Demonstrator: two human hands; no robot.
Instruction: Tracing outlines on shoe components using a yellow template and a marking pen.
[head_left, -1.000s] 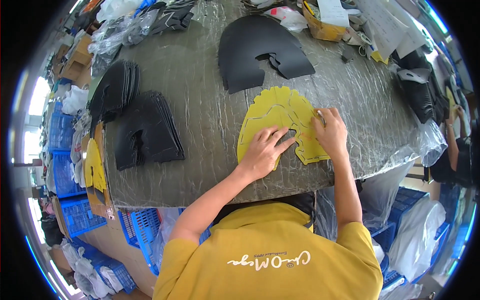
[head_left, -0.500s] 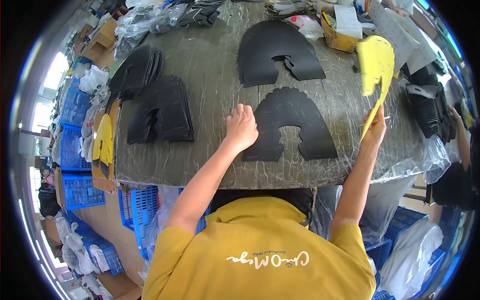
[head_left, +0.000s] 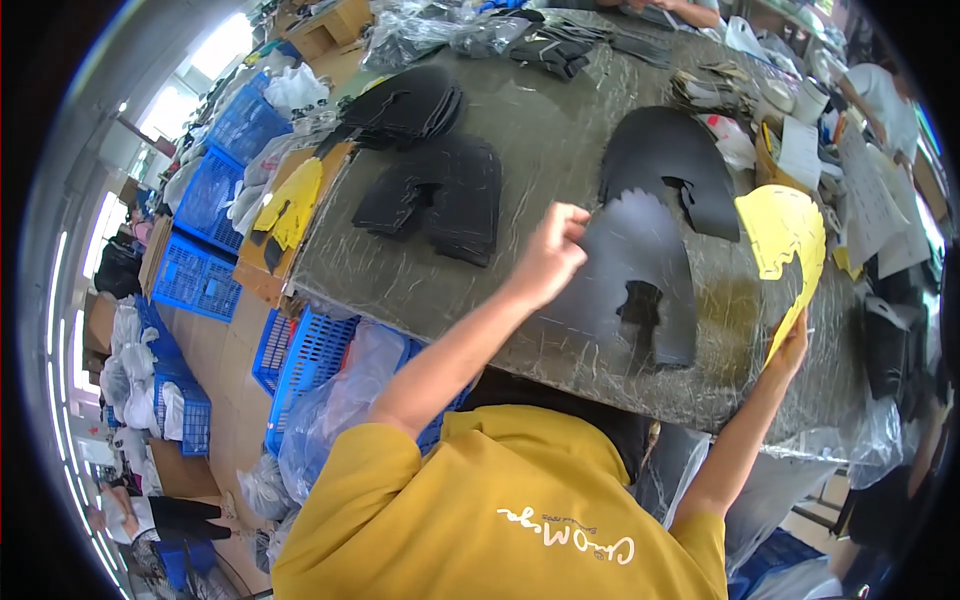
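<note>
In the head view, a black arch-shaped piece [head_left: 630, 275] is pinched at its upper left edge by the left hand [head_left: 548, 258], whose grip is closed on it; the piece lies on the grey tabletop [head_left: 540, 130], its held edge lifted. A yellow template [head_left: 785, 245] is clamped in the right hand [head_left: 790, 350] and held tilted above the tabletop's right side. Another black piece [head_left: 668, 165] lies just behind, and stacks of black pieces [head_left: 440, 195] are seen to the left.
</note>
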